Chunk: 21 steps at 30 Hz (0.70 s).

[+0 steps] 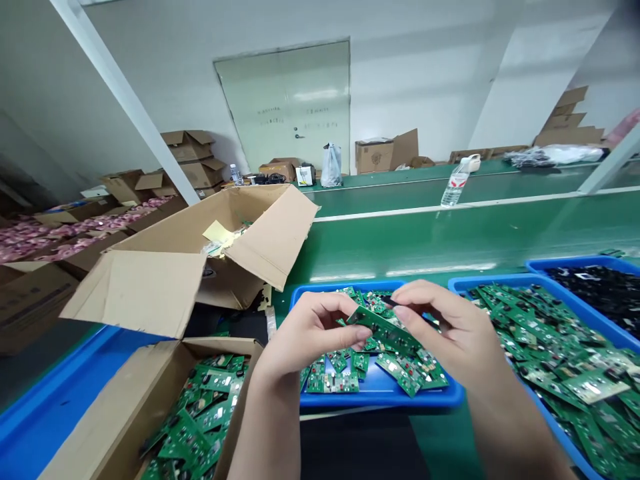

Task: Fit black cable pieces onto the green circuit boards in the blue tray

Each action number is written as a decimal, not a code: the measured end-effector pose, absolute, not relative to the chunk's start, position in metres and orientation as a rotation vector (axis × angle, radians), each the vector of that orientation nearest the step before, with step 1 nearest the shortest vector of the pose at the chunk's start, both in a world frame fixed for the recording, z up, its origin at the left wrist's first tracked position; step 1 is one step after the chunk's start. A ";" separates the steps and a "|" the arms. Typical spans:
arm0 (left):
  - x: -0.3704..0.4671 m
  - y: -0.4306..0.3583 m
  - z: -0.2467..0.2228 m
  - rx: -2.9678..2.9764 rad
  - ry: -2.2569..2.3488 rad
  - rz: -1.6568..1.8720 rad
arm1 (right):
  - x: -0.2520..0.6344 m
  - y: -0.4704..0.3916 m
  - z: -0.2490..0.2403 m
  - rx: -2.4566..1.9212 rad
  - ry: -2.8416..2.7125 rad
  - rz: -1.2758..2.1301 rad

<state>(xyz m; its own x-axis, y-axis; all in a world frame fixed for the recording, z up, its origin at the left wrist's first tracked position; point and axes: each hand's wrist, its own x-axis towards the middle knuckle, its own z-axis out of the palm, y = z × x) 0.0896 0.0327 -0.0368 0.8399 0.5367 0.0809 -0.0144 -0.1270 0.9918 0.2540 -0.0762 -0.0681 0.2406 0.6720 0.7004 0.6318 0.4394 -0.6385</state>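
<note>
Over the middle blue tray (pixel 380 400), my left hand (pixel 320 327) pinches the left end of a green circuit board (pixel 387 331). The board is tilted, its right end lower. My right hand (pixel 440 323) has thumb and forefinger closed on a small black part (pixel 391 302) just above the board's upper edge; whether the part touches the board cannot be made out. Beneath both hands, the tray holds many loose boards (pixel 333 381) with red and black components.
An open cardboard box of boards (pixel 115 413) stands at the lower left, a larger open box (pixel 145 283) behind it. On the right are a blue tray of boards (pixel 537 293) and another with black parts (pixel 595 293). A bottle (pixel 454 187) stands on the ledge.
</note>
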 end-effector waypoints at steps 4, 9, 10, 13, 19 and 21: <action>0.096 0.038 -0.042 1.510 0.365 0.552 | 0.250 -0.072 -0.068 -1.247 -1.475 0.055; 0.109 0.034 -0.049 1.368 0.369 0.679 | 0.249 -0.070 -0.068 -1.240 -1.429 -0.068; 0.111 0.032 -0.050 1.339 0.349 0.619 | 0.250 -0.070 -0.068 -1.245 -1.434 -0.093; 0.114 0.026 -0.051 1.358 0.322 0.498 | 0.252 -0.072 -0.068 -1.271 -1.522 -0.139; 0.118 0.021 -0.054 1.570 0.424 0.525 | 0.254 -0.070 -0.069 -1.351 -1.637 -0.282; 0.119 0.021 -0.055 1.644 0.461 0.539 | 0.254 -0.069 -0.070 -1.371 -1.651 -0.308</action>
